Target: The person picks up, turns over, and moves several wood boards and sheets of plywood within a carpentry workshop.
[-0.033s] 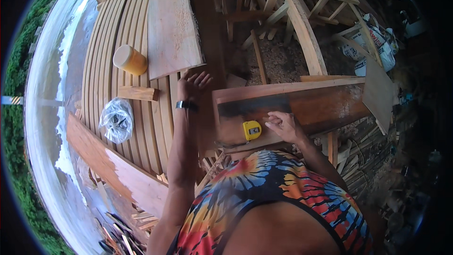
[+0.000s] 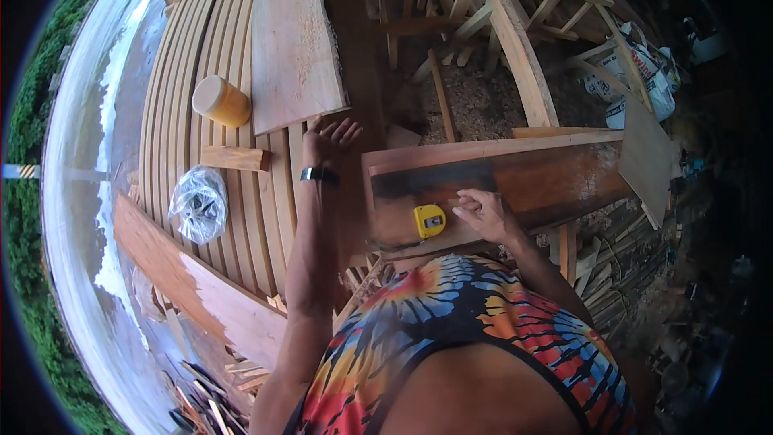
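Note:
My left hand (image 2: pixel 330 138) is held with its fingers stretched and slightly apart, beside the near end of a wide pale plank (image 2: pixel 294 40). Nothing shows in it, and a dark wristband circles that wrist. My right hand (image 2: pixel 485 216) hovers over or rests on a reddish-brown board (image 2: pixel 555 181); which of the two I cannot tell. Its fingers are loosely curled, with a gap between thumb and forefinger and no object visible there. Just left of those fingers a yellow tape measure (image 2: pixel 430 221) lies on the board.
Long pale slats (image 2: pixel 185 56) lie side by side at the left, bearing a yellow jar (image 2: pixel 221 101), a short wood block (image 2: pixel 235 159) and a clear plastic bag (image 2: pixel 199 205). A partly pale board (image 2: pixel 193 274) slants in front. Wooden framing (image 2: pixel 522 56) stands at the back right.

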Motion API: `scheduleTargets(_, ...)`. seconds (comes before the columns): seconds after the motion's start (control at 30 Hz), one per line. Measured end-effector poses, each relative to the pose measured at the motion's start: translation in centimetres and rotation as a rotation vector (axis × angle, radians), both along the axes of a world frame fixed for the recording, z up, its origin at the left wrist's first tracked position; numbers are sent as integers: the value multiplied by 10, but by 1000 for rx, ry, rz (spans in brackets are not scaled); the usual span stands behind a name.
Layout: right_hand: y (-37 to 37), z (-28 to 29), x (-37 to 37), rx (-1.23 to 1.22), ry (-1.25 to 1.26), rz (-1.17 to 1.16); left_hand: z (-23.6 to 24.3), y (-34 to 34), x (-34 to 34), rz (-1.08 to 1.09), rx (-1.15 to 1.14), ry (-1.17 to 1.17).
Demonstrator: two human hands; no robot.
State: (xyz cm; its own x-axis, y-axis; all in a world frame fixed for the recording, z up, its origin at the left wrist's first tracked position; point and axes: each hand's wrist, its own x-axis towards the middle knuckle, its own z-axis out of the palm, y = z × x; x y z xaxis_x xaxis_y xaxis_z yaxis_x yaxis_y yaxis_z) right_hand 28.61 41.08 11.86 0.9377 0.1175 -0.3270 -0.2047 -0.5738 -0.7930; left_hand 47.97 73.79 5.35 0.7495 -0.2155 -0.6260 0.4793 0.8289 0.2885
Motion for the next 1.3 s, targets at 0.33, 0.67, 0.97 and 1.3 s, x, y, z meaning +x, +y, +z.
scheduleTargets(0.33,-7,-1,-3,-9,-24,32,-35,-14,45,87,181,47)
scheduleTargets(0.67,9,-1,8,-15,-70,98,-52,-48,53,13,311,-128)
scheduleTargets(0.97,-3,-14,3,-6,-81,55,-13,-113,4,-12,195,-78)
scheduleTargets(1.3,16,-62,98,1357,390,-33,35,-171,-39,-133,-79,94)
